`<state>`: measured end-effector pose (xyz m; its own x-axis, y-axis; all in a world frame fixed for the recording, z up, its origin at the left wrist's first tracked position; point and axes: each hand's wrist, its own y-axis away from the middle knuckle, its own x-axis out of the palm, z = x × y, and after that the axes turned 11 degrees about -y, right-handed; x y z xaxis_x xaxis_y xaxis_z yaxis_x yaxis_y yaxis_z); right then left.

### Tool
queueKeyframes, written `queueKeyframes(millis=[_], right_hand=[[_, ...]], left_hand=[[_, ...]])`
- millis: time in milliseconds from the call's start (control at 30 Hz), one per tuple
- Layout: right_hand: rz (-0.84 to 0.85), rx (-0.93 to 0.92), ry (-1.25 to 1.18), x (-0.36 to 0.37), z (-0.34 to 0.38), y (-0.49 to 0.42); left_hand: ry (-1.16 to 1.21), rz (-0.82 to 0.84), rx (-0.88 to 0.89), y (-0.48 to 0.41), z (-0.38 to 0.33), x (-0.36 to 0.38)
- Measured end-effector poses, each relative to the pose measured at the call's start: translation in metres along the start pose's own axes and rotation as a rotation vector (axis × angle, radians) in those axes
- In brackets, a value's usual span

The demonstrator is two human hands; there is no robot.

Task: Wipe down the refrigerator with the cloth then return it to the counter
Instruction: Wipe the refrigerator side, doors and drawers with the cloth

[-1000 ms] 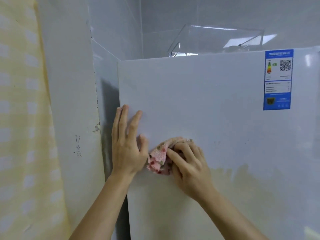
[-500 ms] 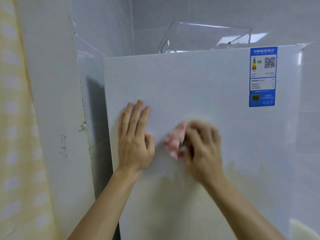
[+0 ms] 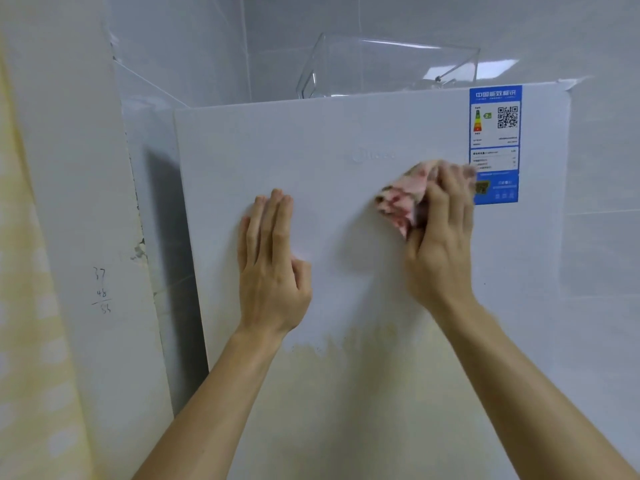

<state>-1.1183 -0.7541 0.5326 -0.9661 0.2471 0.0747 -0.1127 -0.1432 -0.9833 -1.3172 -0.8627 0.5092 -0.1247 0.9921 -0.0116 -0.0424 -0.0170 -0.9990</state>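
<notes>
The white refrigerator door [image 3: 346, 140] fills the view, with a yellowish tint across its lower half. My right hand [image 3: 440, 244] grips a bunched pink patterned cloth [image 3: 403, 199] and presses it against the upper right of the door, just left of the label. My left hand [image 3: 272, 265] lies flat on the door to the left, fingers straight and pointing up, holding nothing. The cloth and right fingers are blurred.
A blue energy label [image 3: 495, 143] sticks to the door's top right corner. A clear plastic box [image 3: 388, 64] sits on top of the refrigerator. A white wall [image 3: 86, 202] with pencilled numbers stands close on the left, next to a yellow checked curtain [image 3: 20, 306]. Grey tiles lie behind.
My right hand has swept the cloth up and to the right across the door, from beside my left hand to the label's edge. My left hand stayed flat on the door.
</notes>
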Motion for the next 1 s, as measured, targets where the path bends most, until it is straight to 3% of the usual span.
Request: queueKeyframes(millis=[133,233,300,433,533,800,900,1000], right_hand=[[0.23,-0.124,-0.015,-0.011,-0.006,0.089],[0.301,-0.224,0.002,-0.028,-0.02,0.104],[0.275,-0.279,0.035,-0.035,-0.03,0.081],[0.009,-0.099,0.094,-0.045,-0.041,-0.008],[-0.071,-0.065,0.117,-0.047,-0.041,-0.031],[0.263,-0.221,0.122,-0.078,-0.065,0.121],[0.33,-0.323,0.209,-0.096,-0.078,0.105],[0.204,-0.233,0.254,-0.096,-0.082,0.047]], left_hand=[[-0.016,-0.013,-0.007,0.001,-0.009,0.004],[-0.091,0.016,0.043,0.002,-0.023,0.008],[-0.139,0.023,0.046,0.003,-0.03,0.012],[-0.141,0.008,-0.004,0.002,-0.038,0.015],[-0.139,0.001,-0.005,0.001,-0.045,0.017],[-0.124,-0.004,0.056,-0.002,-0.08,0.028],[-0.103,-0.003,0.069,0.0,-0.091,0.032],[-0.096,-0.009,0.067,0.0,-0.097,0.034]])
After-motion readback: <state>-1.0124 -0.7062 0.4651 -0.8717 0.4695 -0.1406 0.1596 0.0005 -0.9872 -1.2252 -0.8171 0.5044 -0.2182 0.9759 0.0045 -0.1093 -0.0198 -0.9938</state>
